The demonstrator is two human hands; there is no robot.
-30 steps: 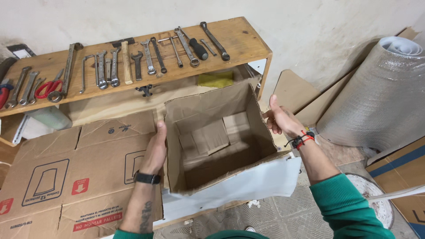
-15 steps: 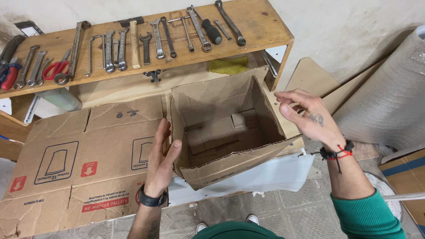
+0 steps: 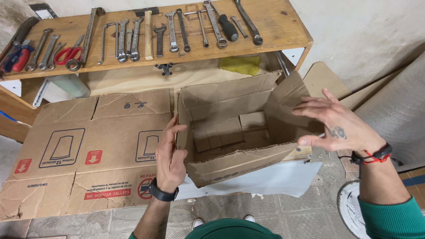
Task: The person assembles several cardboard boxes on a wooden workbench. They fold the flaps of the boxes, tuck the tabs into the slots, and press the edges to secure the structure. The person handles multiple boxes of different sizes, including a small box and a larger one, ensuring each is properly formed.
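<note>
Open corrugated box (image 3: 234, 132), brown, ragged rims, sits below the wooden shelf (image 3: 274, 26) of steel wrenches (image 3: 128, 37). Left hand (image 3: 170, 155) grips its left wall, thumb inside. Right hand (image 3: 336, 126) flat, fingers spread, just off the right flap. Flattened carton (image 3: 88, 150) lies left.

Wooden shelf (image 3: 274, 26), wrenches (image 3: 128, 37), red-handled pliers (image 3: 66, 53), screwdriver (image 3: 228, 27) on top

Matt brown corrugated cardboard box (image 3: 234, 128), dull metal wrenches (image 3: 172, 31), bare wooden shelf (image 3: 274, 22)
</note>
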